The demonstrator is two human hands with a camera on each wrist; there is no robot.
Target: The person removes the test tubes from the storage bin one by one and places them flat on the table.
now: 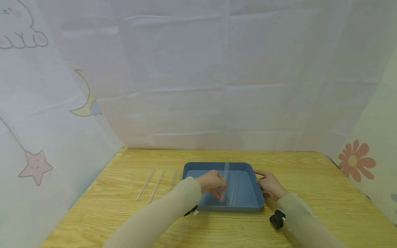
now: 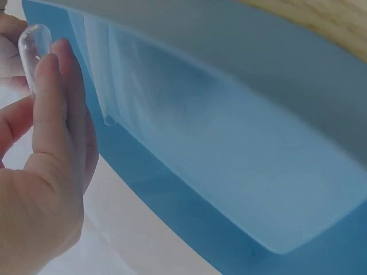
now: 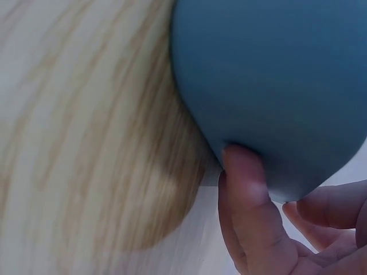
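Observation:
In the head view my left hand (image 1: 212, 182) is over the blue tray (image 1: 224, 208), pinching a clear test tube (image 1: 226, 172) near its rounded end. The left wrist view shows that round tip (image 2: 35, 40) between the thumb and fingers. To the right of the held one, another clear test tube (image 1: 234, 189) lies lengthwise in the tray. At the tray's right side, my right hand (image 1: 269, 184) grips the wall. In the right wrist view one fingertip (image 3: 245, 169) presses the outer wall low down, while other fingers are by its edge.
Left of the tray, three clear test tubes (image 1: 145, 185) lie side by side on the wooden table (image 1: 102, 210), the nearest one partly behind my left sleeve. A pale printed cloth (image 1: 192, 103) hangs behind the table and along both sides.

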